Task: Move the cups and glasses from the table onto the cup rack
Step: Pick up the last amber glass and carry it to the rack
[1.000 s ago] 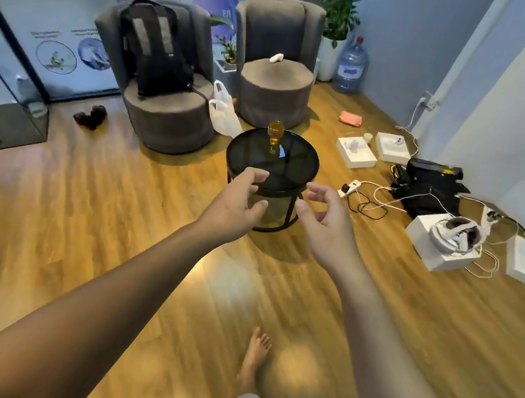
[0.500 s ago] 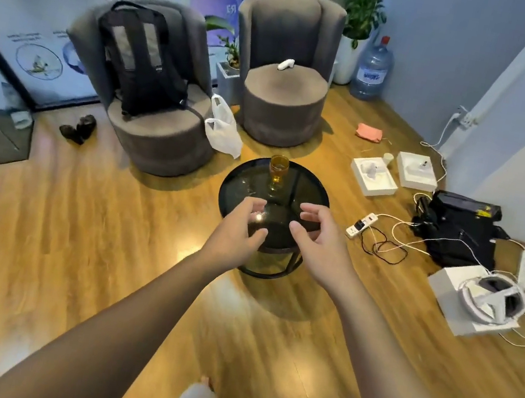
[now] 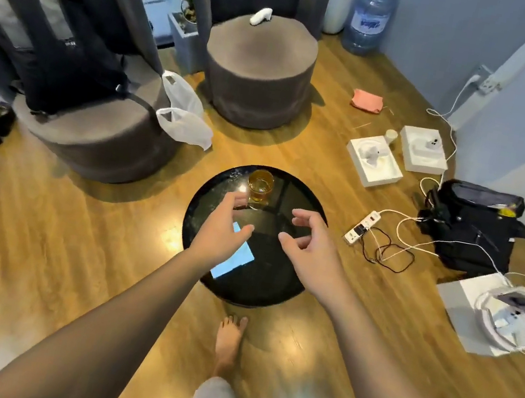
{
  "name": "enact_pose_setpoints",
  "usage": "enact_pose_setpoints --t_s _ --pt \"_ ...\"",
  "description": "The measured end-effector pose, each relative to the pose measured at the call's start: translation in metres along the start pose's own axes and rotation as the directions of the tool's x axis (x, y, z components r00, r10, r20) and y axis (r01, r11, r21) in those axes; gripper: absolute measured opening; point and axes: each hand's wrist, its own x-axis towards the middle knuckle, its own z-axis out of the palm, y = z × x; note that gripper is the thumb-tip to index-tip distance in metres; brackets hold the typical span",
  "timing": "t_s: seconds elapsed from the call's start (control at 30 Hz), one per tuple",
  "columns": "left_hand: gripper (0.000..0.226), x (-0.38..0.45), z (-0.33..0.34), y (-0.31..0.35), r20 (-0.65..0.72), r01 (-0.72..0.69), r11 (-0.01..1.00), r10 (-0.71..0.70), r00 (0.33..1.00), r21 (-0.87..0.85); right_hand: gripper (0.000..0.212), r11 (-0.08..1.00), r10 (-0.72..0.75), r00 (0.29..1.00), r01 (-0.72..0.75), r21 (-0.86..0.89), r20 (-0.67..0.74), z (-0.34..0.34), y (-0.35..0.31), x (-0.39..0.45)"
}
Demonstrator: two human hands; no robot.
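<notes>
An amber glass (image 3: 259, 188) stands upright near the far edge of a round black glass-topped table (image 3: 274, 284). Both my hands hover over the table, on the near side of the glass. My left hand (image 3: 222, 230) is open, fingers spread, its fingertips just short of the glass. My right hand (image 3: 307, 244) is open with curled fingers, further right of the glass. Neither hand holds anything. No cup rack is in view.
Two grey round armchairs stand behind the table, the left one (image 3: 91, 135) with a black backpack (image 3: 55, 35) and white plastic bags (image 3: 184, 119). White boxes (image 3: 373, 160), a power strip (image 3: 362, 227), cables and a black bag (image 3: 471, 227) lie on the floor at right. My bare foot (image 3: 229, 339) is below the table.
I have walked closer, so the table now lies right under my hands. Both hands stay open and have spread slightly apart, the left one nearing the glass.
</notes>
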Motion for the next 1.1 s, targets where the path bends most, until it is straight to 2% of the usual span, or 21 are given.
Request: enact_pose_setpoints --t_s 0.23,0.4,0.57,0.8,1.1 --pt "0.076 0.155 0.025 -0.060 0.086 0.134 0.991 -0.134 0.987 0.004 0.055 0.991 0.127 0.991 -0.125 -0.037 0.047 0.048 0.037 0.148" --pt "0.091 0.229 0.052 -0.114 0.092 0.214 0.977 -0.211 0.973 -0.019 0.061 0.985 0.164 0.985 -0.161 -0.062 0.058 0.086 0.074 0.231" --pt "0.104 0.277 0.078 -0.159 0.146 0.199 0.980 -0.200 0.969 0.022 0.079 0.977 0.208 0.974 -0.202 -0.072 0.086 0.126 0.113 0.292" --pt "0.098 0.317 0.105 -0.197 0.183 0.148 0.989 -0.147 0.972 0.008 0.107 0.962 0.258 0.955 -0.241 -0.125 0.148 0.163 0.162 0.336" --pt "0.079 0.332 0.113 -0.201 0.210 0.096 0.992 -0.078 0.975 -0.080 0.108 0.967 0.251 0.956 -0.240 -0.090 0.149 0.179 0.174 0.354"
